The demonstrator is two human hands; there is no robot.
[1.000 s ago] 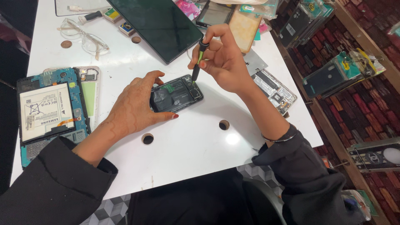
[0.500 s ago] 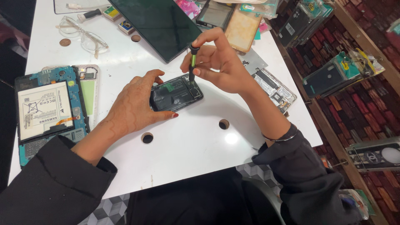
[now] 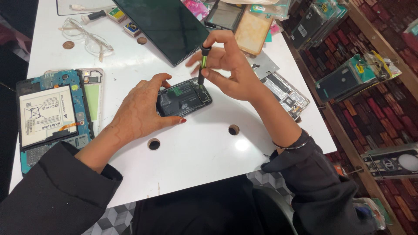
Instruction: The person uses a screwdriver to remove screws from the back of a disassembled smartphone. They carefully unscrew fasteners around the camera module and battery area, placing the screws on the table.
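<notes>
Steadying an opened phone flat on the white surface, near its middle, with the left hand spread over the phone's near-left end, thumb and fingers curled round the edges so the body cannot slide. Pinching a slim black screwdriver with a green collar upright in the right hand, fingertips closed round the shaft, the tip set down at the phone's upper right corner; held vertical, most likely to bear straight down on a small screw. Showing dark glossy innards and a small green patch, back cover off. Lying to the left, well apart: a stripped tablet with blue board and pale matte battery, kept out of the working area. Resting beyond the phone, a large dark glass panel, smooth and reflective. Sitting at the far left, clear-framed spectacles, thin and transparent. Lying to the right, a bare metallic frame part, grey and hard-edged. Punctuating the smooth, hard surface, small round holes.
</notes>
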